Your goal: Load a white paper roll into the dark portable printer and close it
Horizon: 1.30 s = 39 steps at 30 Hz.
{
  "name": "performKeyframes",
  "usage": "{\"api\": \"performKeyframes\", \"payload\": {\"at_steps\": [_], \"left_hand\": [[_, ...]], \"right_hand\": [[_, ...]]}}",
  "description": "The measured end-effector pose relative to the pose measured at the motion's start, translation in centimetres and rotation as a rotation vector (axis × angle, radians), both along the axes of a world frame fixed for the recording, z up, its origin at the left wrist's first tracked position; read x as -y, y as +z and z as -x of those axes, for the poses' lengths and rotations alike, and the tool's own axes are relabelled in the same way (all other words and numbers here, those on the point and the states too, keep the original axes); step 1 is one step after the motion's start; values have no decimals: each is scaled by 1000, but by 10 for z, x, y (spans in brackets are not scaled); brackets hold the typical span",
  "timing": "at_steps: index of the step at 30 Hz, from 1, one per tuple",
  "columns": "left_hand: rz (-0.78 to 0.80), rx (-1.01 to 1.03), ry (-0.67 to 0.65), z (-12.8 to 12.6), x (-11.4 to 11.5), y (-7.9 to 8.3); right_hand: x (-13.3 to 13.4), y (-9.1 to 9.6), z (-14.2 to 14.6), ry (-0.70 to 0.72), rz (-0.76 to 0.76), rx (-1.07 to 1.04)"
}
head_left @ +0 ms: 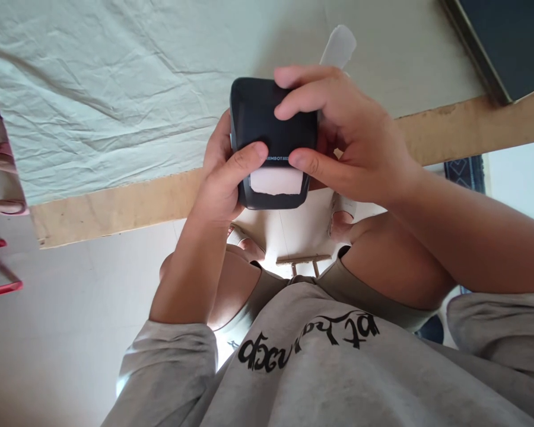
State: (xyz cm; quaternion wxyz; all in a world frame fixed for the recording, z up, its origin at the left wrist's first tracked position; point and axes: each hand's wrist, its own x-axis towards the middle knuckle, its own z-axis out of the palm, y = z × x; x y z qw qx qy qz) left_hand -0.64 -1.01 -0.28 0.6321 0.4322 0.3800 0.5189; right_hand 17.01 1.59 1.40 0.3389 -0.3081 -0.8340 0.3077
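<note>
My left hand [222,178] covers the left side of the black box [271,127], and my right hand [342,139] hides its right side and top corner. My right thumb cuts off the start of the lettering on its face, too small to read whole. A white strip [338,44] behind my fingers is mostly hidden. The frame [493,44] at top right and the red bars [0,287] at left run off the edge.

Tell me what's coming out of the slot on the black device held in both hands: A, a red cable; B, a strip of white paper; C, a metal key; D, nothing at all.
B: a strip of white paper shows at the slot of the black device, which the left hand and right hand grip from either side.
</note>
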Motion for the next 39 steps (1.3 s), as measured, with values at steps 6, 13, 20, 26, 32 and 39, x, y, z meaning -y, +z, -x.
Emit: {"api": "performKeyframes", "payload": {"at_steps": [6, 13, 20, 26, 32, 39], "left_hand": [[8, 48, 2, -1, 0, -3], [9, 33, 8, 2, -2, -7], [-21, 136, -26, -1, -5, -2], [-6, 181, -112, 1, -10, 0], [109, 223, -39, -3, -8, 0], [150, 172, -18, -1, -8, -6]], "right_hand": [[2, 5, 2, -34, -28, 58], [2, 8, 3, -14, -60, 93], [6, 5, 2, -39, -68, 74], [8, 3, 0, -183, -66, 95], [2, -2, 0, -128, -100, 152], [1, -3, 1, -101, -99, 171]]}}
